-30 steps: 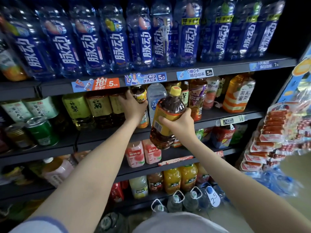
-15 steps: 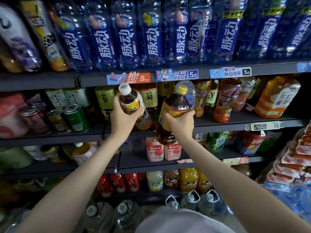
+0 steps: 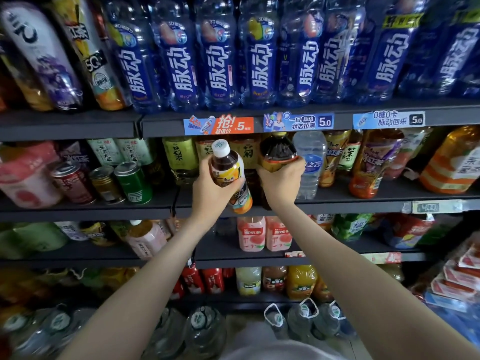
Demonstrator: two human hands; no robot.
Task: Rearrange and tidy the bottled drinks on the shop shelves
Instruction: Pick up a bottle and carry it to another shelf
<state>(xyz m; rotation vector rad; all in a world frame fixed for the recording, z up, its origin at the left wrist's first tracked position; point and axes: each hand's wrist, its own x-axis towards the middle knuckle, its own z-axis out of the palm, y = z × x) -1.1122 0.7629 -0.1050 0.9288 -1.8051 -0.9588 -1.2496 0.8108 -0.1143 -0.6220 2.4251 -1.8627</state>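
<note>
My left hand (image 3: 211, 193) grips a white-capped bottle of dark drink (image 3: 228, 168) with a yellow and orange label, tilted in front of the second shelf (image 3: 337, 202). My right hand (image 3: 281, 181) grips a larger brown tea bottle (image 3: 277, 154) with a yellow cap, standing upright at the shelf's front; its cap reaches up to the price strip above. The two bottles are side by side, a small gap between them. A clear water bottle (image 3: 310, 162) stands just right of the tea bottle.
Blue-labelled bottles (image 3: 220, 61) fill the top shelf. Several cans (image 3: 132, 183) stand to the left on the second shelf, green and yellow tea bottles (image 3: 180, 154) behind my hands, orange bottles (image 3: 452, 162) far right. Pink drinks (image 3: 262, 233) sit below, big water jugs (image 3: 301, 318) on the floor.
The brown tea bottle has moved forward and up onto the second shelf beside the water bottle. My left hand has drawn the white-capped bottle out from the shelf. The view has shifted left.
</note>
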